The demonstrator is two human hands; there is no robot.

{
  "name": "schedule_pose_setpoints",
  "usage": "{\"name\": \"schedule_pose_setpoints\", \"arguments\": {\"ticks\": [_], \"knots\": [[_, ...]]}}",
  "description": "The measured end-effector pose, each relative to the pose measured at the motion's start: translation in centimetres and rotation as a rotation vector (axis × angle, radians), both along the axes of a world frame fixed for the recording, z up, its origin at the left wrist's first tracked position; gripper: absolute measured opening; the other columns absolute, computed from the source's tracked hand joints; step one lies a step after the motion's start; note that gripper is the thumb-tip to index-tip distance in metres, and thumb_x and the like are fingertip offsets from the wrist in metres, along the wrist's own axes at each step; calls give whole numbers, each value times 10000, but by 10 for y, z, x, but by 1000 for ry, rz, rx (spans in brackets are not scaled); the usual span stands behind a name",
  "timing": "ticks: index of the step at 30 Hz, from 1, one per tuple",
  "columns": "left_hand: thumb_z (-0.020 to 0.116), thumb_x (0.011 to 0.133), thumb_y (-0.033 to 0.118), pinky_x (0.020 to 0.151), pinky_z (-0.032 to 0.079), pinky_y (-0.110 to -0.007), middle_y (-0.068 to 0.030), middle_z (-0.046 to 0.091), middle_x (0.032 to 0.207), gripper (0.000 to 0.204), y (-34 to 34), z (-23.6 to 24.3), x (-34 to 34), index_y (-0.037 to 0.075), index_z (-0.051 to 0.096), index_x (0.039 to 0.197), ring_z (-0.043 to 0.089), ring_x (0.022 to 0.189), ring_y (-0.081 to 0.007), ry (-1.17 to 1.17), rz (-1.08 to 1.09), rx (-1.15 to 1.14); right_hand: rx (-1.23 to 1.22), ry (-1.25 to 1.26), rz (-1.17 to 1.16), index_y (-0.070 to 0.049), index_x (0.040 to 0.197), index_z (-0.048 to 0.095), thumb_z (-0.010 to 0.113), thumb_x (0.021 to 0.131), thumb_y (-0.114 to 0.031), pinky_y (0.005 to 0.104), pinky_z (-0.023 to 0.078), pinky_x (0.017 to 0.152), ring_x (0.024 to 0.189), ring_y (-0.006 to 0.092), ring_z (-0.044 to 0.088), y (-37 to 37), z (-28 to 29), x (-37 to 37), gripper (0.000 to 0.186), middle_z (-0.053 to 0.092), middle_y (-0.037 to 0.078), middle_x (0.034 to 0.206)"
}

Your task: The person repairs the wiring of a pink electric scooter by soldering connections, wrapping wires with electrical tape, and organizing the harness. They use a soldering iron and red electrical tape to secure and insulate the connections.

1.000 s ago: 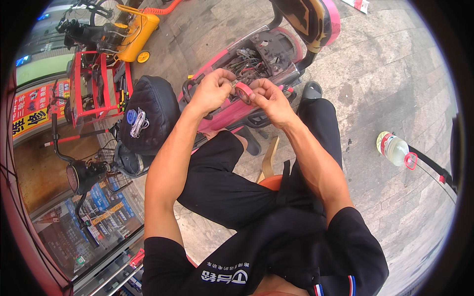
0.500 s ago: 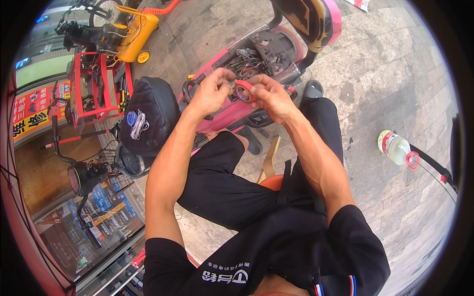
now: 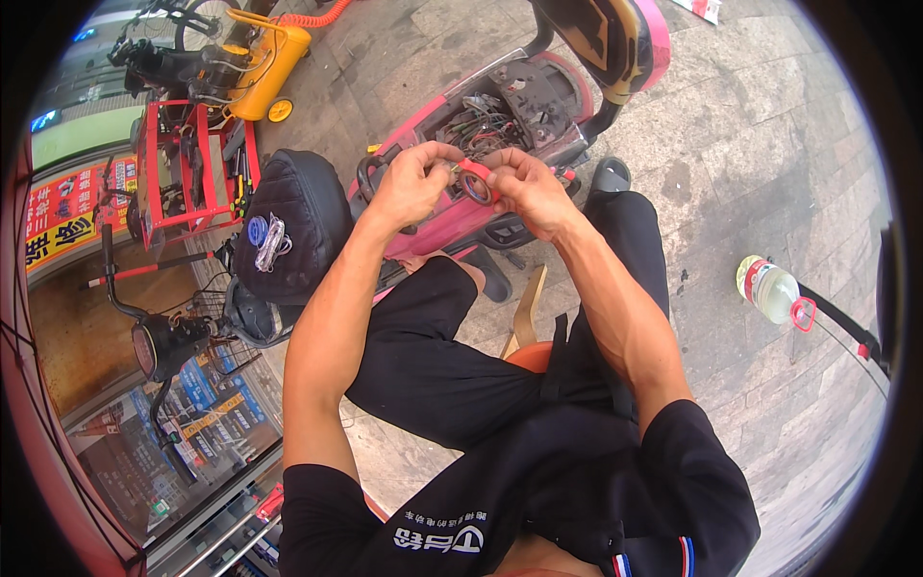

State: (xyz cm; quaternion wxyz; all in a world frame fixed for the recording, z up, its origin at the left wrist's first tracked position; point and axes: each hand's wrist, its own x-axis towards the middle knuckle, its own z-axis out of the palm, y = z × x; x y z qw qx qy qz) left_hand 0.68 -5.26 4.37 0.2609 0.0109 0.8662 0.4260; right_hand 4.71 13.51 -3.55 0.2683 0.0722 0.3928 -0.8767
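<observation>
Over the pink electric scooter, my right hand pinches a roll of red tape between thumb and fingers. A short red strip runs from the roll toward the fingertips of my left hand. Those left fingers are closed in a pinch; a small yellowish bit shows beside them, too small to name. Just beyond both hands lies the scooter's open compartment, with a tangle of wires in it. The scooter's seat is tipped up at the far end.
To the left, a black scooter seat carries a blue roll and a bundle of clear-wrapped cable. Beyond stand a red tool rack and a yellow air compressor. A large plastic bottle stands at right. A stool is under me.
The tape roll has turned and tilted slightly in my right hand, and a red strip now shows between it and my left fingertips. My left fingers have shifted a little.
</observation>
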Motion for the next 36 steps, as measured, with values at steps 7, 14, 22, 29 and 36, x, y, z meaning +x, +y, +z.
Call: {"name": "schedule_pose_setpoints", "arguments": {"ticks": [7, 14, 22, 29, 36], "knots": [[554, 895, 78, 664, 472, -247, -34, 656, 833, 243, 12, 2, -3, -50, 659, 1072, 575, 722, -93, -40, 123, -51, 97, 42, 50, -47, 1127, 554, 582, 920, -106, 235, 479, 680, 826, 79, 609, -4, -1, 1, 217, 682, 28, 951], [554, 884, 79, 612, 452, -250, -40, 640, 788, 222, 21, 1, -8, -50, 664, 1027, 554, 672, -95, -70, 181, -14, 97, -8, -6, -9, 1107, 547, 560, 899, -60, 260, 477, 700, 801, 117, 610, -13, 3, 5, 214, 691, 77, 937], [511, 904, 94, 553, 397, -226, 1, 571, 717, 233, 14, 0, -11, -29, 651, 1044, 504, 634, -77, -177, 236, 7, 80, 1, -7, -45, 1148, 537, 584, 929, -101, 241, 485, 693, 818, 111, 632, -10, 4, 6, 231, 695, 52, 945], [656, 860, 136, 638, 473, -261, -48, 667, 810, 212, 17, -2, -9, -41, 677, 976, 593, 712, -117, -39, 146, -96, 117, 7, -18, 3, 1105, 542, 581, 907, -60, 255, 475, 700, 795, 115, 602, -14, 4, 5, 212, 684, 79, 936], [659, 825, 142, 654, 524, -328, -147, 708, 819, 217, 26, 6, -10, -46, 691, 927, 676, 720, -177, 103, 121, -260, 38, -22, -141, 26, 1146, 517, 606, 863, -11, 235, 456, 667, 764, 99, 576, -37, 3, 4, 299, 662, 66, 892]]}}
